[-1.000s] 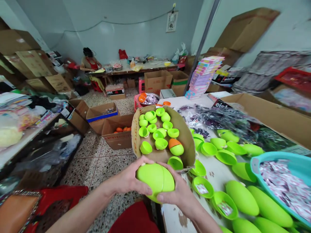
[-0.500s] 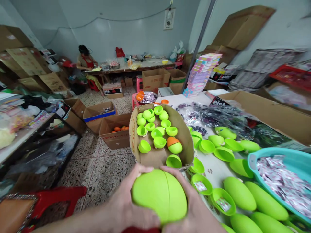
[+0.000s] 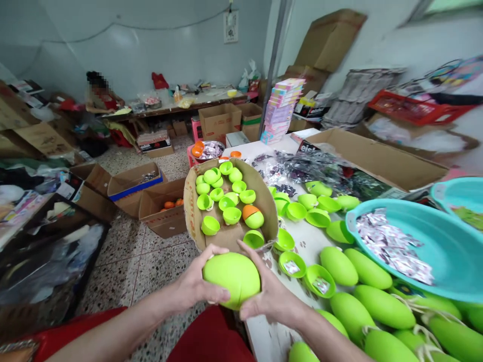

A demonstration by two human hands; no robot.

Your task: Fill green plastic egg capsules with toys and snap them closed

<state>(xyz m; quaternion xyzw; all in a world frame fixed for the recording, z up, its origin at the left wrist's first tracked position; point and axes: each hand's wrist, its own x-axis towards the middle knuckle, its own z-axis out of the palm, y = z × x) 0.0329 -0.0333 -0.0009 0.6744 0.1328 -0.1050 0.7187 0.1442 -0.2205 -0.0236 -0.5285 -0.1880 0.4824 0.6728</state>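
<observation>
Shell (image 3: 231, 276) — held two-handed, underside hidden

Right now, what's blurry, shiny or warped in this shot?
In the head view, the green egg, left hand and right hand look fairly clear; boxes at far left look smeared; plastic packs glint; the wide lens seems to stretch the blue basin; the seated person's head is pixelated.
</observation>
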